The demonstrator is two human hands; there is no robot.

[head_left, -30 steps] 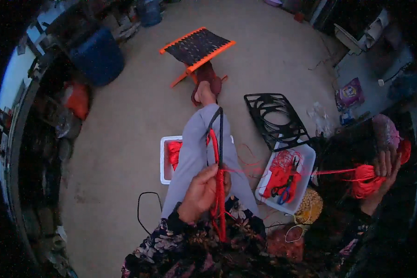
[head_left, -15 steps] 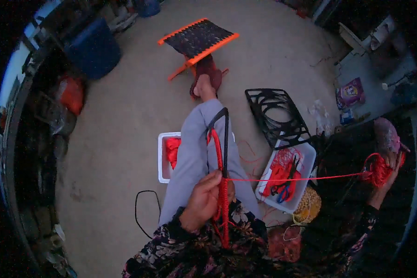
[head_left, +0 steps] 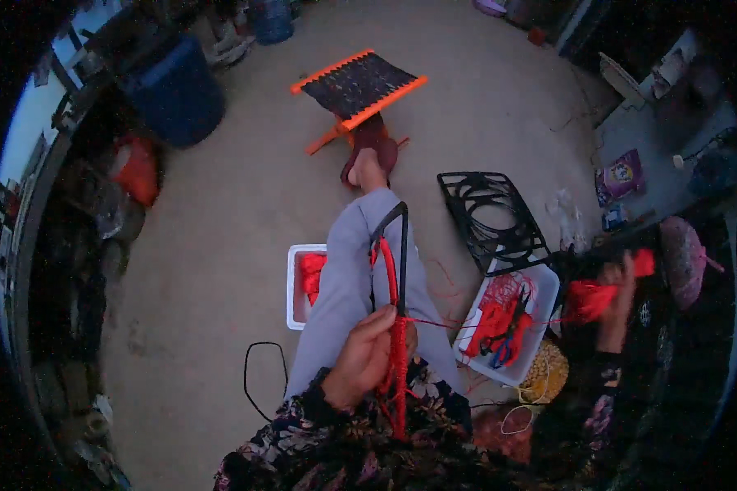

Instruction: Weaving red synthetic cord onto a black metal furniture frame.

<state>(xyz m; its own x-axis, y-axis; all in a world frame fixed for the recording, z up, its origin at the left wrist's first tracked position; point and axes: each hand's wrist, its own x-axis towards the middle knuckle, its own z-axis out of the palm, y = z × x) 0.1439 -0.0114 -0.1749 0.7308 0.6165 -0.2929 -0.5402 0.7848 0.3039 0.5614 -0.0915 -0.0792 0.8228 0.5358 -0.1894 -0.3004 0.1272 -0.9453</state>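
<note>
Above my lap, my left hand (head_left: 362,360) is closed around a narrow black frame (head_left: 404,262) whose lower part is covered in red cord wrapping (head_left: 399,372). A thin strand of red cord (head_left: 508,324) runs from the frame, beside the left fingers, out to the right. Off to the right, my right hand (head_left: 620,299) is blurred by motion and closed on a bundle of red cord (head_left: 590,301), with part of the red showing past the fingers. My grey-trousered legs (head_left: 344,245) stretch forward under the frame.
A white box (head_left: 296,286) with red material stands left of my legs. At right are a white bin (head_left: 540,327) with red cord and scissors, a black openwork panel (head_left: 495,217), and a yellow round object (head_left: 546,372). Ahead stands an orange folding stool (head_left: 360,86).
My right hand has swung inward and slightly up with the red cord bundle. The strand, taut before, now hangs slacker and lower. My left hand keeps its hold on the frame.
</note>
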